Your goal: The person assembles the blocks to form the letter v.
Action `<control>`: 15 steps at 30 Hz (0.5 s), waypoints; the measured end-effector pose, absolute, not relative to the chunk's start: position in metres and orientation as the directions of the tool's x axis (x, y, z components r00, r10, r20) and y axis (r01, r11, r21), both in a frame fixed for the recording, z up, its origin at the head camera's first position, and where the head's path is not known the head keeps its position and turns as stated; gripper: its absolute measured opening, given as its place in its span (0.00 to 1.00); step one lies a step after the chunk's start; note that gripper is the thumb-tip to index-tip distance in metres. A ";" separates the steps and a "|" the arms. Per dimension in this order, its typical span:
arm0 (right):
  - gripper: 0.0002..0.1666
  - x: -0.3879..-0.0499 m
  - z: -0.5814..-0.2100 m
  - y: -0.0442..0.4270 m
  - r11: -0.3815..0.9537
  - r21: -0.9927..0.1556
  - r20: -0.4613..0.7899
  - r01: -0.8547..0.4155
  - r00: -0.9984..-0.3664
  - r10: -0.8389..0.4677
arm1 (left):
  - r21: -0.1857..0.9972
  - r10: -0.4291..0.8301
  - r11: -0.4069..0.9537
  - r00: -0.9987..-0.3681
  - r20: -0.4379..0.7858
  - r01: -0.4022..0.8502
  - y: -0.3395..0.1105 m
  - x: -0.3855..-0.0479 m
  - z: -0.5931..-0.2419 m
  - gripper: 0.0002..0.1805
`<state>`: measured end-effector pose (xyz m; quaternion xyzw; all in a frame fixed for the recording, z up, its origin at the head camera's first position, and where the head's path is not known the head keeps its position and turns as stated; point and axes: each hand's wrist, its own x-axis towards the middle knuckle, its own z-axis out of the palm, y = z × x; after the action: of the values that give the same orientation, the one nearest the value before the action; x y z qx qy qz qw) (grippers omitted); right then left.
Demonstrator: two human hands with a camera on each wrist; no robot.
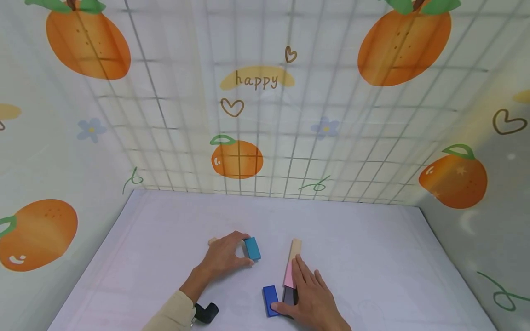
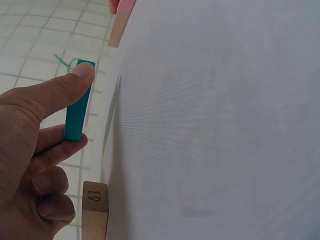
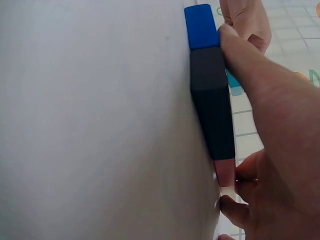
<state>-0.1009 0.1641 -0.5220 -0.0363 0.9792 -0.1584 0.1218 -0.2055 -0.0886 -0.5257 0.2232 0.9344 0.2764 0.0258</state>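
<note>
My left hand (image 1: 223,253) pinches a teal wooden block (image 1: 252,248) by its two ends, thumb on one and fingertips on the other. The left wrist view shows the teal block (image 2: 77,112) held in the same way. Resting along the right side of a row of blocks is my right hand (image 1: 315,296), its fingers fairly straight. The row runs from a plain wood block (image 1: 296,248) through a pink block (image 1: 288,275) to a black block (image 1: 288,295), partly covered by the hand. My right thumb touches a blue block (image 1: 269,295) beside the black one.
A plain wood block (image 2: 95,212) with a printed number lies by the left hand, mostly hidden in the head view. A white surface (image 1: 372,257) lies under everything. Printed cloth (image 1: 265,124) over a wire grid stands behind, with side walls left and right.
</note>
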 end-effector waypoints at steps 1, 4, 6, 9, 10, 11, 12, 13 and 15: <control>0.83 -0.101 -0.522 0.164 0.947 -0.319 -0.228 -0.032 -0.968 -0.109 | 0.527 0.433 0.748 -0.899 0.072 0.403 -0.088 -0.205 -0.525 0.36; 0.83 -0.101 -0.523 0.164 0.949 -0.315 -0.231 -0.027 -0.967 -0.104 | 0.531 0.437 0.748 -0.898 0.059 0.399 -0.087 -0.204 -0.522 0.36; 0.84 -0.101 -0.523 0.164 0.950 -0.312 -0.232 -0.026 -0.967 -0.102 | 0.534 0.438 0.747 -0.897 0.054 0.397 -0.086 -0.203 -0.521 0.37; 0.85 -0.101 -0.524 0.164 0.951 -0.308 -0.231 -0.027 -0.968 -0.102 | 0.531 0.442 0.748 -0.896 0.051 0.399 -0.086 -0.202 -0.521 0.37; 0.85 -0.101 -0.524 0.164 0.951 -0.309 -0.230 -0.028 -0.968 -0.103 | 0.526 0.444 0.749 -0.894 0.052 0.403 -0.086 -0.201 -0.522 0.37; 0.85 -0.101 -0.524 0.164 0.950 -0.310 -0.230 -0.028 -0.968 -0.104 | 0.522 0.446 0.750 -0.893 0.053 0.406 -0.085 -0.201 -0.523 0.37; 0.85 -0.101 -0.524 0.164 0.950 -0.310 -0.231 -0.028 -0.967 -0.104 | 0.517 0.449 0.751 -0.892 0.055 0.410 -0.085 -0.201 -0.523 0.37; 0.85 -0.101 -0.524 0.164 0.951 -0.309 -0.232 -0.026 -0.967 -0.102 | 0.512 0.452 0.752 -0.890 0.058 0.415 -0.085 -0.201 -0.524 0.37; 0.85 -0.100 -0.523 0.164 0.952 -0.307 -0.236 -0.024 -0.967 -0.100 | 0.505 0.457 0.752 -0.887 0.064 0.424 -0.084 -0.200 -0.525 0.37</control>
<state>-0.1003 0.1642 -0.5231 -0.0317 0.9798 -0.1524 0.1251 -0.2001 -0.0845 -0.5249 0.2355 0.9354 0.2619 0.0318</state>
